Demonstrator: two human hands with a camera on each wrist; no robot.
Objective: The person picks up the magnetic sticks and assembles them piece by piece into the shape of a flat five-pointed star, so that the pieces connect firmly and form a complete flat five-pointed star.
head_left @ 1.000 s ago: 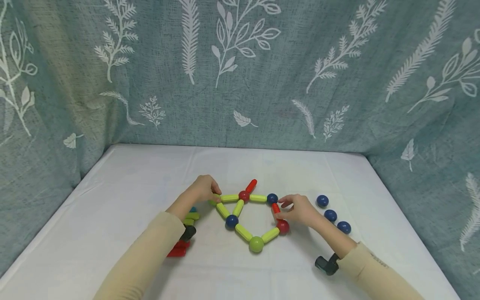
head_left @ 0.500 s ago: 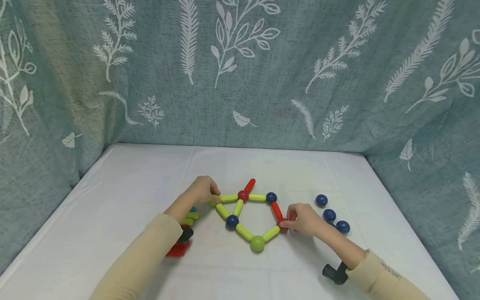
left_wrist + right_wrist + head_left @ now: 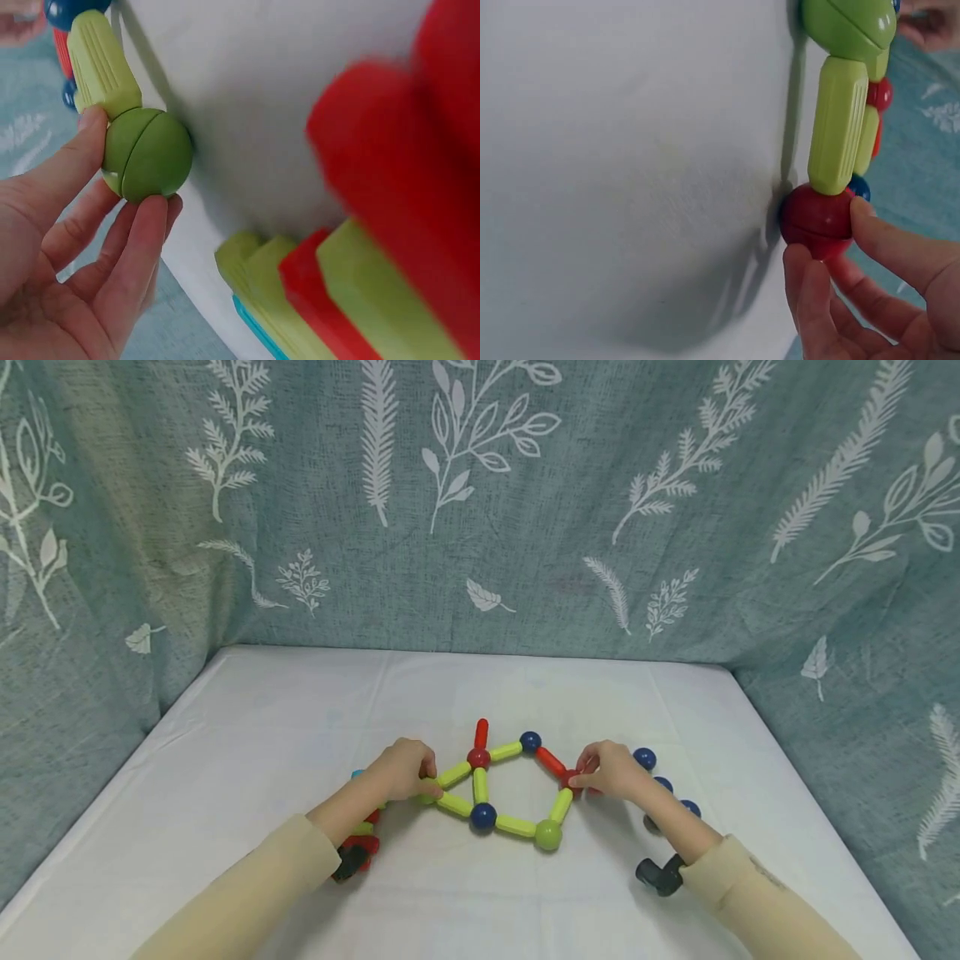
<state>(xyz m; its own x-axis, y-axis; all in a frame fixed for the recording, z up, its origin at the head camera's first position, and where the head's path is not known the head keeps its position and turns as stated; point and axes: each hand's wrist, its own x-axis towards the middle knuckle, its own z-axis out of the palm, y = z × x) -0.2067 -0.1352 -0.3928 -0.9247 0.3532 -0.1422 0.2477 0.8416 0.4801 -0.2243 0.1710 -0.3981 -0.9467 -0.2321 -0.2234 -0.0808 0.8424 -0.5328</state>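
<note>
A flat frame of yellow-green and red toy rods joined by balls lies on the white table between my hands. My left hand (image 3: 397,772) pinches the green ball (image 3: 150,154) at its left end between thumb and fingers. At the right corner, my right hand (image 3: 615,768) holds the red ball (image 3: 814,217) with thumb and fingertips. A blue ball (image 3: 483,816) and a larger-looking green ball (image 3: 548,835) form the near side. Along the far side sit another red ball (image 3: 478,758), with a red rod (image 3: 482,733) pointing away, and a blue ball (image 3: 530,742).
Loose rods (image 3: 375,292) in red, yellow-green and blue lie beside my left forearm, partly hidden by it. Several loose blue balls (image 3: 644,758) rest behind my right wrist. A grey-green leaf-print curtain (image 3: 480,510) hangs at the table's far edge.
My right hand has shifted from the red rod onto the red corner ball. The frame has turned counterclockwise, its left end coming nearer and its right corner going farther away.
</note>
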